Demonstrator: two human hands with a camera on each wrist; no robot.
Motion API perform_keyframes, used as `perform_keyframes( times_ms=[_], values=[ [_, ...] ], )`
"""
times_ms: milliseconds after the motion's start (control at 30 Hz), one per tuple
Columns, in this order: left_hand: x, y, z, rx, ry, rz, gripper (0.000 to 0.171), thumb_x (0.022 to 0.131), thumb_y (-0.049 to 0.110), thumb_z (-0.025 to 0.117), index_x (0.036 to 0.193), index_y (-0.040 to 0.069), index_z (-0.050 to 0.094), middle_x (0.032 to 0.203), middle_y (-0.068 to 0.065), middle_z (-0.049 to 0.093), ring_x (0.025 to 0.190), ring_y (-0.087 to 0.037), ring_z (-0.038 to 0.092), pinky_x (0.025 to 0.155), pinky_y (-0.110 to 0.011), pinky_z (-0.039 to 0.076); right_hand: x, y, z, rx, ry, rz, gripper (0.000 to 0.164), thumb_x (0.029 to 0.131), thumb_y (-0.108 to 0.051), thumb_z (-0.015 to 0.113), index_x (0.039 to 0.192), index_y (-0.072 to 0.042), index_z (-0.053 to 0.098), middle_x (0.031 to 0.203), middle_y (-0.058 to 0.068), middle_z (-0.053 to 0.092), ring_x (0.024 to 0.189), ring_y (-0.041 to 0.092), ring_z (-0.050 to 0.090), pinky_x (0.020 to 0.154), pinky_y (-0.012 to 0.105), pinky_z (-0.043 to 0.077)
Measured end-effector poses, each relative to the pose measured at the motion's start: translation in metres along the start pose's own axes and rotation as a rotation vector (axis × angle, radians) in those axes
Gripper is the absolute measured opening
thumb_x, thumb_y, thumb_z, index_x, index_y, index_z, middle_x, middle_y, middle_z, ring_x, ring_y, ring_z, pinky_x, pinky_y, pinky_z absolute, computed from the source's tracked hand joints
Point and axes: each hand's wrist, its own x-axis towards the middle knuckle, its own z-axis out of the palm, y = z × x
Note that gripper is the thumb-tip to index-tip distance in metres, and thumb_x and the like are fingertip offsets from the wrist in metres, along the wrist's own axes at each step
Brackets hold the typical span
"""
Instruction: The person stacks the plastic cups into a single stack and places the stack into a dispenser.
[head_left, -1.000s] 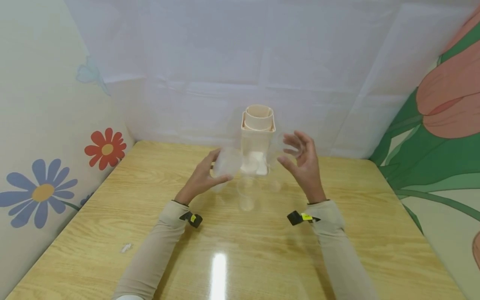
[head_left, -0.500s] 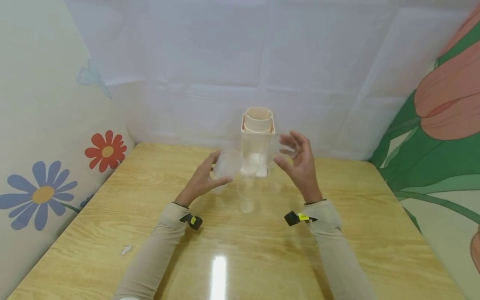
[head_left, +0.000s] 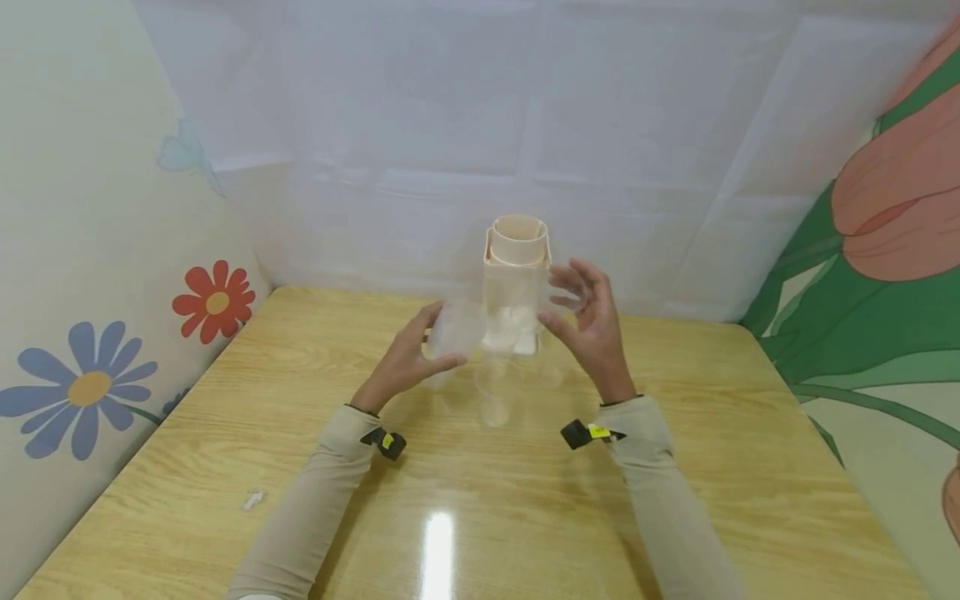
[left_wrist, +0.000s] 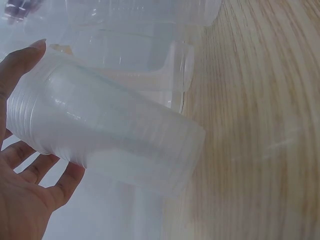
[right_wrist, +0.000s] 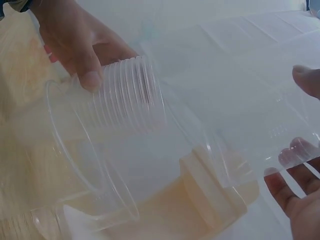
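A stack of nested clear plastic cups (left_wrist: 110, 125) is in my left hand (head_left: 405, 354), the thumb and fingers wrapped round its rim end. The stack leans at a slant above the table, its many rims showing in the right wrist view. My right hand (head_left: 596, 333) holds a clear plastic cup (right_wrist: 245, 105), its fingers spread round the side; this cup is hardly visible in the head view. Between the hands, a clear cup (head_left: 497, 387) stands on the table. A cream-coloured holder (head_left: 513, 287) with a round tube on top stands just behind.
The wood-grain table (head_left: 480, 517) has a bright light reflection near the front. A small white scrap (head_left: 253, 499) lies at the left. White cloth (head_left: 420, 150) hangs behind the table, and flower-painted panels flank both sides.
My right hand has moved a little left with its cup, closer to the cream holder. The left hand and its stack have stayed nearly still.
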Motion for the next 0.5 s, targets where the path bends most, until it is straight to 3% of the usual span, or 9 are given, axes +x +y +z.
perform_keyframes(
  times_ms=[200,500],
  values=[
    [0.0,0.0,-0.001,0.012,-0.001,0.002,0.091,0.084,0.024,0.084,0.155,0.004,0.03,0.144,-0.021,0.049,0.128,-0.034,0.05,0.095,-0.051,0.051,0.002,0.001,0.004,0.007,0.0,-0.005,0.076,0.078,0.02,0.068,0.145,0.008,0.033,0.138,0.021,0.052,0.123,0.028,0.052,0.102,0.04,0.047],
    [0.001,-0.001,-0.001,0.017,-0.001,0.0,0.092,0.083,0.024,0.084,0.154,0.002,0.031,0.144,-0.021,0.049,0.128,-0.034,0.05,0.094,-0.051,0.052,0.005,0.001,0.011,0.025,-0.008,-0.016,0.075,0.079,0.015,0.071,0.144,0.005,0.036,0.138,0.021,0.052,0.123,0.027,0.053,0.102,0.042,0.047]
  ],
)
